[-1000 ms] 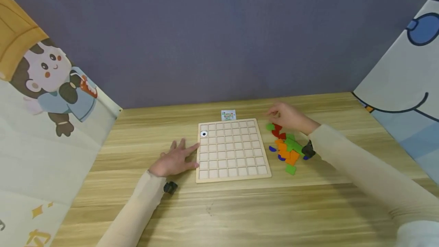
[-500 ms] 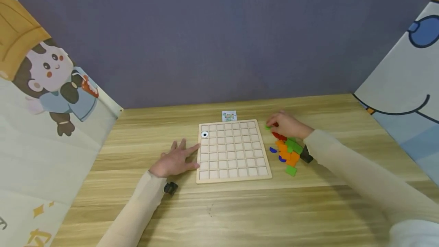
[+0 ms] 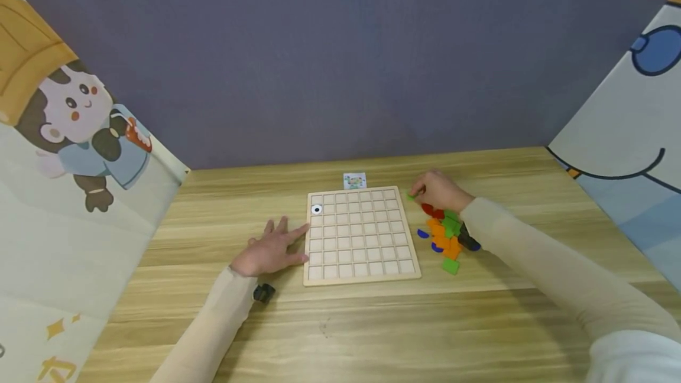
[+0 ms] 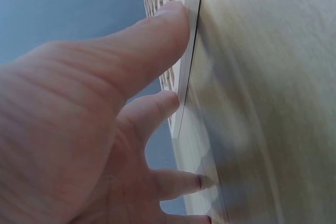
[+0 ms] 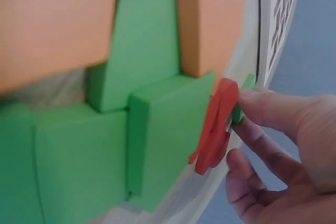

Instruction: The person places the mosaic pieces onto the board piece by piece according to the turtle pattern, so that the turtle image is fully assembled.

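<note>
A wooden grid board [image 3: 362, 281] lies flat on the table. A white round piece with a black centre [image 3: 316, 209] sits in one cell near its upper left corner. My left hand [image 3: 270, 252] rests with spread fingers at the board's left side; thumb and index fingertip touch its edge, as the left wrist view shows too. Beyond the right edge, my right hand [image 3: 440, 191] pinches a small green piece [image 5: 244, 97] between thumb and finger. Red pieces [image 5: 215, 127] lie just beside those fingers. The green piece's full outline is partly hidden by the thumb.
Loose orange pieces [image 3: 440, 235], green blocks [image 5: 168, 135] and blue half-round pieces [image 3: 422, 233] are heaped right of the board. One green square [image 3: 450, 266] lies nearest the front. A small printed card [image 3: 354, 180] touches or nearly touches the board's far edge. A dark wall stands behind.
My right hand has come down to the green piece at the heap's far end, pinched it and shifted slightly left with it. The left hand stays still.
</note>
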Tool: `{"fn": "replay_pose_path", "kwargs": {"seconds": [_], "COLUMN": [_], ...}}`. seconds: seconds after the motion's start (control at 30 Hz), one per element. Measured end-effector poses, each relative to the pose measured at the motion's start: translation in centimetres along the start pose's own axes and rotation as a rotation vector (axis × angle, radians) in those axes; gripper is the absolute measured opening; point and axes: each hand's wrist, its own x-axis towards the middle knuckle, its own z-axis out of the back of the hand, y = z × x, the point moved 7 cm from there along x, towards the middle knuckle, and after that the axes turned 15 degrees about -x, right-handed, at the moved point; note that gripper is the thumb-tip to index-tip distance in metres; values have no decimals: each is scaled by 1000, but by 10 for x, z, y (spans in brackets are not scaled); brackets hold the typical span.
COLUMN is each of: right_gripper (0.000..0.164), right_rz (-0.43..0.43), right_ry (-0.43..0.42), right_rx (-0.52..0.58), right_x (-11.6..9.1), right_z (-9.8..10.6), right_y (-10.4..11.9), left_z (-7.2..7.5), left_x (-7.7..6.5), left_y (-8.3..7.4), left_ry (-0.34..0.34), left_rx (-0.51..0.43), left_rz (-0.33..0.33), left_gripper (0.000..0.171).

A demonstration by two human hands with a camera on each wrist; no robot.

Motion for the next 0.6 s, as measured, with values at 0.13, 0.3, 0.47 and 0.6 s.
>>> {"fn": "replay_pose_path", "kwargs": {"seconds": [0.13, 0.3, 0.47, 0.6], "right_gripper": [17, 24, 19, 15], "right_rz": [-28, -39, 90, 203], "right_ry": [-3, -22, -78, -103], "right_rx": [28, 58, 36, 33], "right_x": [1, 3, 6, 11], "right_z": [-1, 5, 10, 9], "right_y": [-1, 9, 45, 79], "left_z": [-1, -1, -1, 0], "left_x": [0, 0, 0, 1], "left_y": [0, 0, -1, 0], "left_ry": [-3, 1, 2, 3], "left_rx": [1, 13, 20, 22], "left_rz": [2, 14, 16, 15], "left_gripper": [74, 73, 73, 73]}}
